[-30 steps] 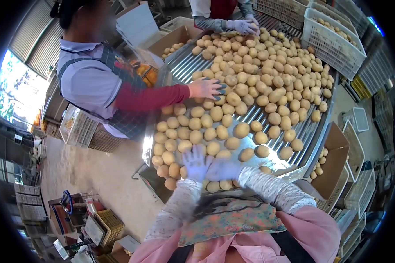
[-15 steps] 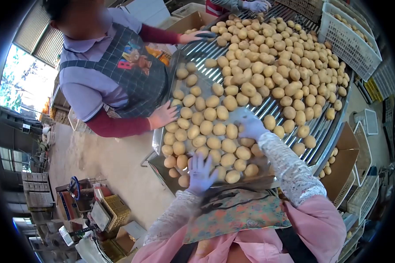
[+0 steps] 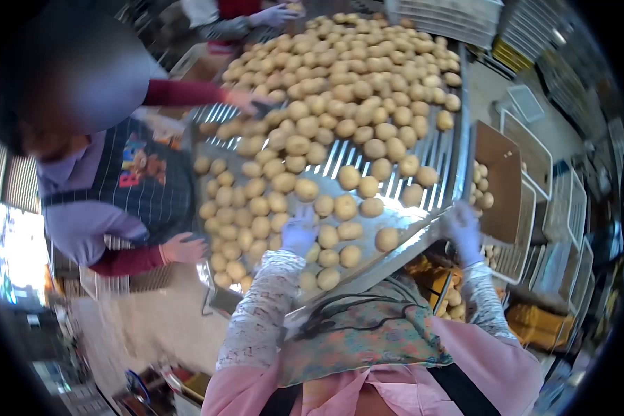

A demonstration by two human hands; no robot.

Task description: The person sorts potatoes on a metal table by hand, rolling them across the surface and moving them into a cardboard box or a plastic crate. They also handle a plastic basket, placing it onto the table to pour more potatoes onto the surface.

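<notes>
Potatoes [image 3: 345, 127], by look of them: tan, smooth, round or egg-shaped, heaped at back of shiny metal table [image 3: 462, 139], spread out in front. Long bars [image 3: 340, 158] show by heap, flat sheet [image 3: 403, 218] nearer front. Left hand [image 3: 299, 234], purple-gloved, stretched out, rests among front ones. Right hand [image 3: 463, 232] well apart from it, past table edge, near brown cardboard box [image 3: 496, 173]; blurry, cannot tell if holding something. Sleeves [image 3: 260, 312] white, patterned, crinkly.

Left grip [image 3: 299, 234] sits amid tan produce [image 3: 283, 182]; blurred right grip [image 3: 464, 234] seems near carton [image 3: 496, 173].
</notes>
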